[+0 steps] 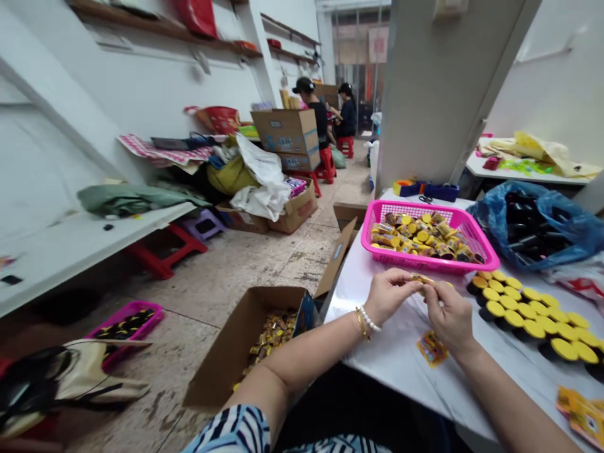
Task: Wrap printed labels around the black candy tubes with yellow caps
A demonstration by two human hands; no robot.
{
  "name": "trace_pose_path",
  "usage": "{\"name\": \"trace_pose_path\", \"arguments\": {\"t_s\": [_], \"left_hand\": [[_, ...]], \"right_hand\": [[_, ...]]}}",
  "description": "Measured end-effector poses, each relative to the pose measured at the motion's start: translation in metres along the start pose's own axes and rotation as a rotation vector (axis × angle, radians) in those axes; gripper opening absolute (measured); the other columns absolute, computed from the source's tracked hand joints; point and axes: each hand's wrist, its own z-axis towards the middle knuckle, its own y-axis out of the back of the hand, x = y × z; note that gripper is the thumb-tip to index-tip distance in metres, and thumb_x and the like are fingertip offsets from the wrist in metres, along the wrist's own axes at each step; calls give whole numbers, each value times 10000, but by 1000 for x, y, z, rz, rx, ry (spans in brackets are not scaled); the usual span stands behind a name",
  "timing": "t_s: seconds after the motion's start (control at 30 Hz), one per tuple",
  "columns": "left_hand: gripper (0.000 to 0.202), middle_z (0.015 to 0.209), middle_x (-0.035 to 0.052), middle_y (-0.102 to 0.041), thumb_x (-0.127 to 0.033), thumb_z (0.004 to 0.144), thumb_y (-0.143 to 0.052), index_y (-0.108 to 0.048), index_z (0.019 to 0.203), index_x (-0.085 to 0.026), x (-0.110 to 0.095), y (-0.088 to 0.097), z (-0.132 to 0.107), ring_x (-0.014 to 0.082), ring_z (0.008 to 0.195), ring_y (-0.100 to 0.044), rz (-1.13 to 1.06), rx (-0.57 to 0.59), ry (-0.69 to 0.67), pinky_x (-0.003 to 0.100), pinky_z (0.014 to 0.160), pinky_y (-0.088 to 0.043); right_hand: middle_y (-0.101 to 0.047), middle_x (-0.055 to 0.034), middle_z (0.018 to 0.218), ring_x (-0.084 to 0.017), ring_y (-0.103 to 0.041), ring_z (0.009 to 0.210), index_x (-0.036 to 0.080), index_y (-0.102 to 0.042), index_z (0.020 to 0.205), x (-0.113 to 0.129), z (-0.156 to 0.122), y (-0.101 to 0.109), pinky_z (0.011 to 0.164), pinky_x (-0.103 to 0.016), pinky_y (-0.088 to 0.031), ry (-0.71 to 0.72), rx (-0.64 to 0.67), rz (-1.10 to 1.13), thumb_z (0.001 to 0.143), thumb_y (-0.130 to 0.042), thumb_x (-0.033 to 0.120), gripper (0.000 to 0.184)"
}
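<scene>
Both my hands meet over the white table, near its left edge. Between the fingertips of my left hand (pixel 389 294) and my right hand (pixel 446 311) is a small yellow printed wrapper (pixel 421 279), mostly covered by the fingers. Below my right hand a flat orange-yellow printed wrapper (pixel 431 349) lies on the table. Just beyond my hands stands a pink basket (pixel 425 263) heaped with small yellow-and-dark wrapped cylinders (pixel 419 234). To the right of my right hand, black pieces with round yellow tops (pixel 533 311) stand in rows.
A blue plastic bag (pixel 580 233) of black items sits at the back right. More printed wrappers (pixel 582 415) lie at the near right. Left of the table, an open cardboard box (pixel 226 352) on the floor holds wrapped pieces. Two people (pixel 314 110) sit on red stools farther back.
</scene>
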Motion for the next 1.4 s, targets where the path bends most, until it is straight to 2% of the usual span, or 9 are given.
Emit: {"name": "trace_pose_path", "arguments": {"t_s": [0.13,0.3,0.4,0.5,0.6,0.7,0.9,1.07,1.4], "left_hand": [[345,559,32,-625,-474,769,-855,-815,833,-137,-2,4,1,93,456,-470,-35,96,172,234,445,-283],[378,1034,134,-790,-399,759,-887,-811,998,-117,4,16,20,40,519,-550,-209,146,374,164,382,-221],[368,1011,123,-791,-310,781,-877,-798,1077,-106,9,25,33,26,514,-562,-310,133,499,135,367,-253],[340,953,91,-785,-260,816,-842,-785,1117,-113,8,30,36,29,507,-575,-370,126,568,118,349,-263],[280,992,108,-787,-233,839,-810,-786,1086,-102,3,30,35,31,526,-584,-409,160,589,108,333,-243],[208,1057,138,-785,-185,861,-770,-786,1037,-75,-2,29,35,13,512,-548,-464,208,596,99,321,-207],[185,840,70,-747,-174,896,-747,-772,1057,-85,-6,26,35,-5,410,-449,-512,165,647,99,299,-168],[168,788,42,-710,-98,883,-736,-747,1050,-88,-8,23,33,9,425,-501,-549,136,675,92,306,-206],[106,917,70,-767,-149,906,-735,-716,995,-96,-2,26,36,-8,417,-436,-671,173,660,97,306,-202]], "right_hand": [[-712,-30,783,-172,-649,725,217,-716,884,-4,7,7,704,-308,-471,103,64,-74,1052,-557,353,269],[-773,-93,1038,-243,-703,940,232,-765,1039,-14,31,48,848,-363,-512,-40,81,-356,983,-648,486,285],[-748,-130,1189,-277,-703,922,244,-757,1138,-23,36,59,736,-372,-494,-198,245,-603,902,-729,482,336],[-763,-153,1088,-275,-698,836,215,-750,1085,-32,33,54,678,-362,-470,-273,464,-670,878,-710,323,237],[-768,-107,914,-238,-688,765,199,-723,1006,-38,32,46,707,-350,-495,-296,449,-505,818,-710,229,191],[-738,-32,820,-196,-687,714,207,-684,984,-37,37,45,704,-337,-543,-374,316,-67,766,-764,311,254],[-757,-22,950,-188,-724,750,262,-623,1244,-16,41,41,714,-385,-645,-493,153,751,837,-778,437,470],[-755,-29,1060,-211,-738,950,273,-685,1168,-9,31,22,880,-429,-661,-487,123,833,817,-839,432,415],[-762,-40,1033,-204,-749,964,238,-690,1044,-7,25,14,969,-414,-632,-477,-3,619,821,-838,424,326]]}}
